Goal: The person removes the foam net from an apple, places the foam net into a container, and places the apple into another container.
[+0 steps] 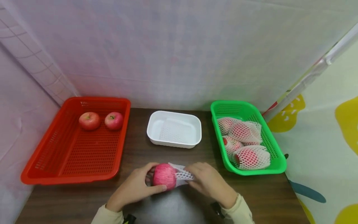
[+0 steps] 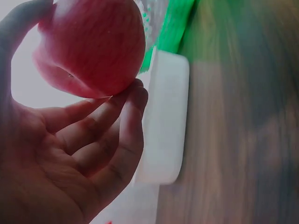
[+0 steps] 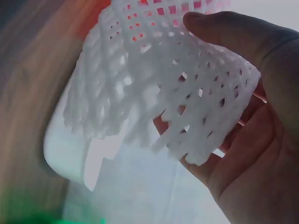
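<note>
A red apple (image 1: 164, 176) is held up near the front of the table, between both hands. My left hand (image 1: 139, 183) grips it from the left, thumb on the near side and fingers behind. In the left wrist view the bare apple (image 2: 96, 44) shows its dimpled end toward the palm. A white foam net sleeve (image 1: 184, 176) covers the apple's right side and trails off to the right. My right hand (image 1: 205, 179) pinches that loose end. The right wrist view has the foam net (image 3: 154, 88) spread wide between thumb and fingers.
A red basket (image 1: 123, 146) at the left holds two bare apples (image 1: 100, 121). Behind the hands stands a white tray (image 1: 174, 145) with foam netting inside. To the right, a green basket (image 1: 275, 152) contains several net-wrapped apples (image 1: 249, 158). A pale curtain backs the table.
</note>
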### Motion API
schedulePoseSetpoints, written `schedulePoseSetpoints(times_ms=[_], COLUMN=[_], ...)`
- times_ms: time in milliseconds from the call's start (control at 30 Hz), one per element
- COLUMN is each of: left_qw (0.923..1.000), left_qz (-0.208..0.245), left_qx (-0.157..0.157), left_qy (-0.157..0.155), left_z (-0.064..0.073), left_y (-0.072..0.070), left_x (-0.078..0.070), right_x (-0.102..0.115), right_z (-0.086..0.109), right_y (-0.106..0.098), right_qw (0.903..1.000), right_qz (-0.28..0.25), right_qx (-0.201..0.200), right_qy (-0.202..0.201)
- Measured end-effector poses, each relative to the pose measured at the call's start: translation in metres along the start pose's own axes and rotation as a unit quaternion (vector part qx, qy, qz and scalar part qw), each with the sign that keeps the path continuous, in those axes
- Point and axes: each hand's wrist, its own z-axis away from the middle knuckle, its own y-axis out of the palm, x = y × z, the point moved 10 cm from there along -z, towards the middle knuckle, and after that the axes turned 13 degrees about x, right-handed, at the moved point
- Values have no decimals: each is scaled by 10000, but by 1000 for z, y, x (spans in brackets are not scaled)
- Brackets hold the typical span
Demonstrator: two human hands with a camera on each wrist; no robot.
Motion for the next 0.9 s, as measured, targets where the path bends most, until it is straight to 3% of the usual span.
schedulePoseSetpoints(times_ms=[167,300,400,500,667,800,900], left_qw=[9984,9968,9971,9979,9980,9976,9974], left_qz=[-297,-437,-414,-319,-254,-296,-284], left_qx=[-263,-316,-267,-225,-286,-347,-386], left_qy=[-413,-590,-573,-509,-499,-520,-545], left_z=[14,22,25,28,34,36,39], left_y=[-16,-19,-16,-13,-13,-16,-18], left_x=[8,12,13,14,16,17,18], right_x=[-26,-64,-100,-134,-180,-191,-186], right_z=[-16,-52,-84,-113,-143,-154,-156], right_y=[-41,-75,-77,-57,12,57,64], right_qw=[9989,9966,9937,9904,9790,9684,9650], right_qz=[329,554,684,660,425,406,480], right_qx=[-325,-510,-540,-344,567,1394,1717], right_qy=[51,343,701,1165,1909,2027,1923])
